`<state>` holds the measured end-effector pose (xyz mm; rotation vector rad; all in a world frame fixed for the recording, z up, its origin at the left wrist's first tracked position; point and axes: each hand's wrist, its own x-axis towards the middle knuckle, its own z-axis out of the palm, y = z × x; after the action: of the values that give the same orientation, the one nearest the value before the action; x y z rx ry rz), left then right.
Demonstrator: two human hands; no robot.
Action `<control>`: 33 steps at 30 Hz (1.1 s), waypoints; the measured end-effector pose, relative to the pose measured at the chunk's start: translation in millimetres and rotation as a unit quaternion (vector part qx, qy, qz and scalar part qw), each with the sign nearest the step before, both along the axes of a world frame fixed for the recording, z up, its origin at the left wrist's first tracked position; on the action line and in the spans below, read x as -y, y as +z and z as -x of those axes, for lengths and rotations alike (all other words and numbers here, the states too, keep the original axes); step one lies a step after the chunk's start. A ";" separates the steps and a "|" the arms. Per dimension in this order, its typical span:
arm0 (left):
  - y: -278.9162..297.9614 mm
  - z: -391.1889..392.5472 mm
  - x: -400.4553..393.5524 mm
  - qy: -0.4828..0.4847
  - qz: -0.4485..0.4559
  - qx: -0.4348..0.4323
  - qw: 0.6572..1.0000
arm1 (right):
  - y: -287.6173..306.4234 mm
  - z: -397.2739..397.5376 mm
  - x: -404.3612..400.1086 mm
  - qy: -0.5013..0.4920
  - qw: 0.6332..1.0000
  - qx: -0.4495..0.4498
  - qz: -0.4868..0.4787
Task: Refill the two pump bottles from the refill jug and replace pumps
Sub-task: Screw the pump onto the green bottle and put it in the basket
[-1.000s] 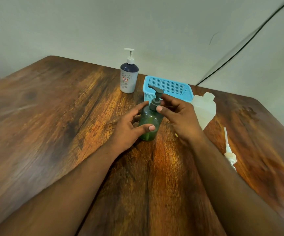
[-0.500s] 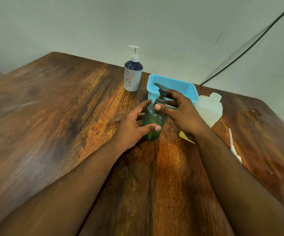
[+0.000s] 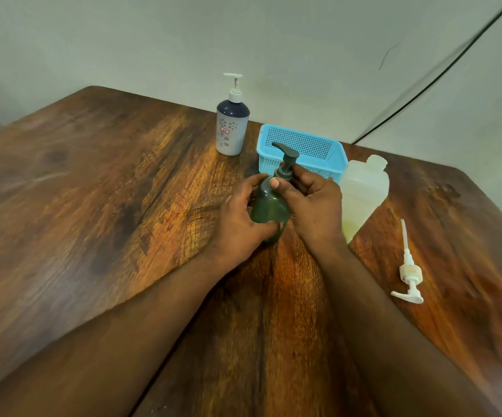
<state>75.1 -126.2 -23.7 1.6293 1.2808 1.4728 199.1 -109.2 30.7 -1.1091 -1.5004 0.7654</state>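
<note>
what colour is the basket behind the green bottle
Light blue basket, perforated mesh walls; head view.

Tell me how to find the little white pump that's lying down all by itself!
Start at the wooden table and go to its right side, past the see-through refill jug. The loose white pump lies flat on the wood there, touching nothing. Unlike the white pump on the grey-and-navy bottle or the dark pump on the green bottle, it has no bottle, and its thin tube is bare.

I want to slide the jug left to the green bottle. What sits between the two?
Head view: the right hand, gripping the green bottle's pump collar, fills the gap to the jug.
</note>
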 end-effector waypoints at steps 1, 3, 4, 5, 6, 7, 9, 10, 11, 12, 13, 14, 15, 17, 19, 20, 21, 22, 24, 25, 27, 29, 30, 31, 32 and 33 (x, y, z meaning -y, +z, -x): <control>-2.1 -2.1 1.1 0.021 -0.012 0.002 1.000 | -4.1 2.9 0.3 -0.022 0.999 0.020 -0.017; -5.0 -6.5 5.1 0.061 -0.030 -0.008 0.998 | -9.7 9.4 0.4 -0.071 0.995 0.062 -0.041; -5.9 -8.6 7.2 0.077 -0.033 -0.019 0.996 | -9.9 12.7 1.3 -0.093 0.991 0.083 -0.052; -6.0 -10.6 8.3 0.087 -0.033 -0.030 0.995 | -10.1 13.7 1.3 -0.108 0.987 0.098 -0.059; -6.2 -11.6 8.6 0.095 -0.031 -0.043 0.994 | -8.4 14.3 2.2 -0.111 0.987 0.097 -0.059; -6.6 -10.8 8.8 0.098 -0.027 -0.055 0.993 | -6.9 15.6 2.5 -0.100 0.990 0.080 -0.053; -6.0 -8.0 6.8 0.091 -0.018 -0.066 0.994 | 0.4 16.3 3.3 -0.074 0.995 0.055 -0.027; -5.7 -6.0 6.1 0.078 -0.010 -0.060 0.995 | 4.0 15.4 4.0 -0.068 0.996 0.056 -0.011; -2.3 -4.8 5.6 0.060 -0.002 -0.055 0.997 | 10.9 14.3 4.8 -0.066 0.996 0.061 -0.003; -1.1 -0.8 7.8 0.044 0.010 -0.051 0.998 | 15.0 15.1 6.4 -0.062 0.996 0.066 0.002; 4.5 0.9 7.6 0.023 0.020 -0.047 0.998 | 21.8 12.2 5.9 -0.057 0.996 0.065 0.000; 11.3 2.9 5.5 0.000 0.030 -0.040 0.999 | 29.9 8.0 3.6 -0.050 0.997 0.060 -0.001; 16.6 7.0 3.3 -0.018 0.041 -0.031 0.999 | 37.9 5.2 0.3 -0.043 0.998 0.044 -0.003; 34.5 12.4 -8.5 -0.037 0.047 -0.035 0.998 | 63.9 -5.0 -8.6 -0.048 0.998 0.004 -0.031; 56.9 14.0 -29.8 -0.033 0.025 -0.085 0.996 | 95.8 -21.0 -25.8 -0.056 0.995 -0.026 -0.073; 68.0 13.7 -41.8 -0.028 0.020 -0.111 0.993 | 111.9 -29.5 -34.1 -0.055 0.994 -0.035 -0.089; 77.7 12.6 -55.3 -0.030 0.018 -0.140 0.990 | 127.2 -38.3 -43.7 -0.054 0.992 -0.034 -0.105; 85.9 11.1 -66.9 -0.040 0.015 -0.176 0.984 | 138.6 -46.7 -53.0 -0.054 0.991 -0.024 -0.119; 93.5 7.0 -95.8 -0.064 0.020 -0.256 0.964 | 153.7 -62.9 -72.0 -0.061 0.989 0.007 -0.138; 93.3 3.3 -110.4 -0.076 0.025 -0.291 0.953 | 157.1 -70.1 -81.3 -0.064 0.988 0.022 -0.142; 90.6 -8.2 -132.6 -0.092 0.037 -0.354 0.930 | 158.4 -82.6 -98.9 -0.066 0.986 0.038 -0.147; 85.5 -22.1 -149.3 -0.086 0.050 -0.420 0.902 | 154.3 -95.0 -117.5 -0.067 0.987 0.039 -0.142; 82.7 -27.9 -156.6 -0.083 0.051 -0.448 0.888 | 150.1 -100.4 -126.9 -0.069 0.988 0.038 -0.134; 79.7 -33.2 -162.9 -0.085 0.056 -0.467 0.878 | 144.1 -105.1 -135.7 -0.070 0.989 0.037 -0.124; 77.2 -36.9 -167.9 -0.090 0.063 -0.477 0.872 | 136.8 -108.6 -142.8 -0.069 0.990 0.039 -0.113; 75.0 -40.1 -173.9 -0.095 0.071 -0.485 0.866 | 128.5 -111.1 -150.2 -0.066 0.992 0.040 -0.103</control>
<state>115.2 47.7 51.4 2.4098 1.5835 0.3518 310.2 40.9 159.2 -1.0809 -1.5200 0.4687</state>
